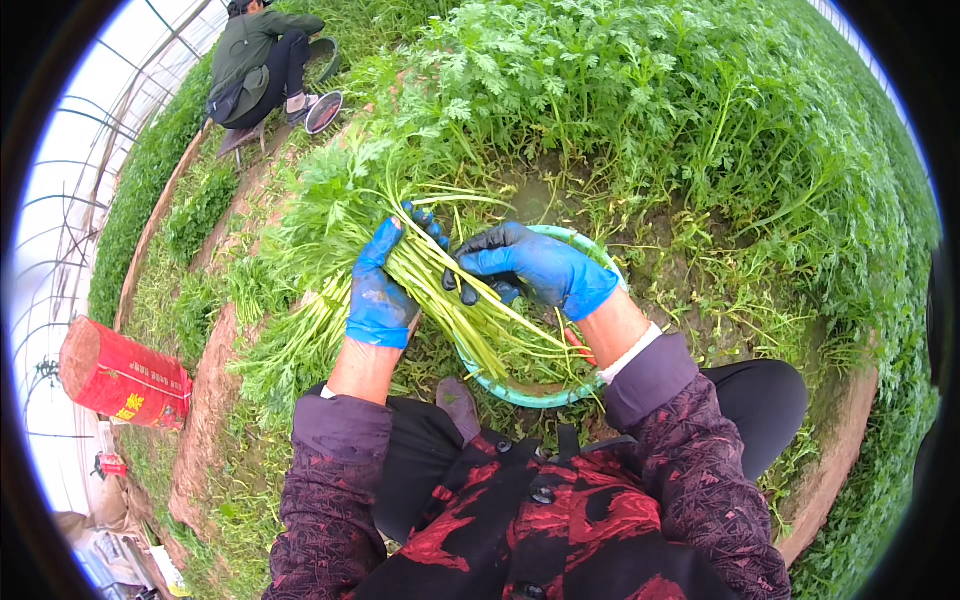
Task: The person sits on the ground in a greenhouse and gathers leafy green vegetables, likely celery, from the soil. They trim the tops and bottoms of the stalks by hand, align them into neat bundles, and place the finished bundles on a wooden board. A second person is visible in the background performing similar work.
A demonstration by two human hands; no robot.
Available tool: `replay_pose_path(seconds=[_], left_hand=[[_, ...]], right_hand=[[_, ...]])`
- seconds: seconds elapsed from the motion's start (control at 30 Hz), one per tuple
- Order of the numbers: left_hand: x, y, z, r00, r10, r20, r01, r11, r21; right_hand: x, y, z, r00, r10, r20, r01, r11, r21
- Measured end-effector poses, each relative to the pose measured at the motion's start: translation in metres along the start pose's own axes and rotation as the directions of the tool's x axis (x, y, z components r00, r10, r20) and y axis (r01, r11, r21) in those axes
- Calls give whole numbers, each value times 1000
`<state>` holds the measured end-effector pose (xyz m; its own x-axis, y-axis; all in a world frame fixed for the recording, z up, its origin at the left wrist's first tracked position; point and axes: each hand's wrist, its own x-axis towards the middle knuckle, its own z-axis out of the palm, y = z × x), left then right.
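A bunch of leafy greens with long pale stems (442,289), which look like garland chrysanthemum, lies across my left hand (382,281). That hand wears a blue glove and is closed around the stems, with the leaves fanning out to the left. My right hand (532,266), in a blue glove with dark-stained fingers, has its curled fingertips in among the stems. Beneath the stem ends and the right wrist is a round basin with a turquoise rim (544,401), holding loose plant scraps. A red-handled object (579,346) shows partly at the basin, beside the right wrist.
Tall uncut greens (637,82) stand ahead and to the right. Another person (259,64) squats at upper left beside a round container (325,112). A red sack with writing (127,375) stands at left, near a bare soil ridge (206,420). Cut stalks litter the ground.
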<state>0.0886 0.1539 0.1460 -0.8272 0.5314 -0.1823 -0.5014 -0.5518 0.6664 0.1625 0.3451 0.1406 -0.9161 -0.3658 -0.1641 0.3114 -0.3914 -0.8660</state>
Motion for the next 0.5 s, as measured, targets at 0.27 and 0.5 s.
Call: replay_pose_path(seconds=[0.27, 0.5], left_hand=[[-3, 3, 11, 998, -7, 60, 14, 994, -110], [-4, 5, 12, 976, -23, 215, 49, 992, -117]], right_hand=[[-1, 2, -3, 986, -91, -139, 88, 996, -25], [-4, 4, 2, 995, -33, -93, 30, 999, -40]])
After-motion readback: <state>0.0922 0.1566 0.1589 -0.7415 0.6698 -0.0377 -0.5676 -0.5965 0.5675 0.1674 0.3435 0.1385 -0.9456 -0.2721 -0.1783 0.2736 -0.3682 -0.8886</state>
